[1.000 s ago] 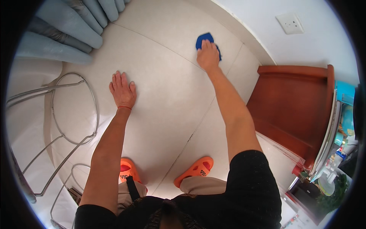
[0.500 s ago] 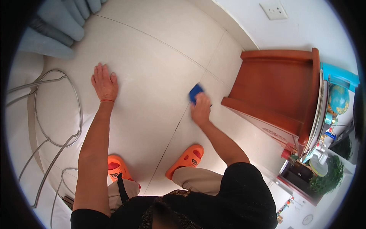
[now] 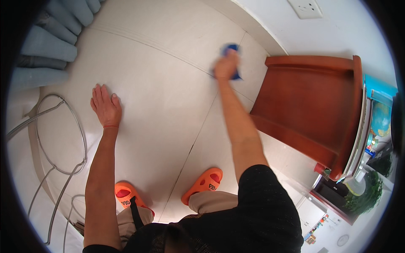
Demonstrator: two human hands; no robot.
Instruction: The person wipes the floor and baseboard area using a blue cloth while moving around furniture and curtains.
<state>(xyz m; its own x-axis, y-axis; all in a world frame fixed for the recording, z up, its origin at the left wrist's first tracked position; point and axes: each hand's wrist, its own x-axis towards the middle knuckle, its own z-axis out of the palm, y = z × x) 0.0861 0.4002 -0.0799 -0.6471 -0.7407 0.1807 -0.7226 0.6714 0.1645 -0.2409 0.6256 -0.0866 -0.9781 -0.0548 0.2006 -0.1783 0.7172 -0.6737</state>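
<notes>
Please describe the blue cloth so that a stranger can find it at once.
Find the reddish-brown wooden furniture at the right. Left of its upper-left corner, on the pale tiled floor, lies a cloth partly covered by the right hand. Its deep blue stands out from both hand and tiles.

Bright, diffuse light, its source hidden, leaves a pale sheen on the tile floor left of centre and soft shadow near the orange slippers. Motion smears the right hand and blue cloth at upper centre; fisheye edges bend into black corners.
</notes>
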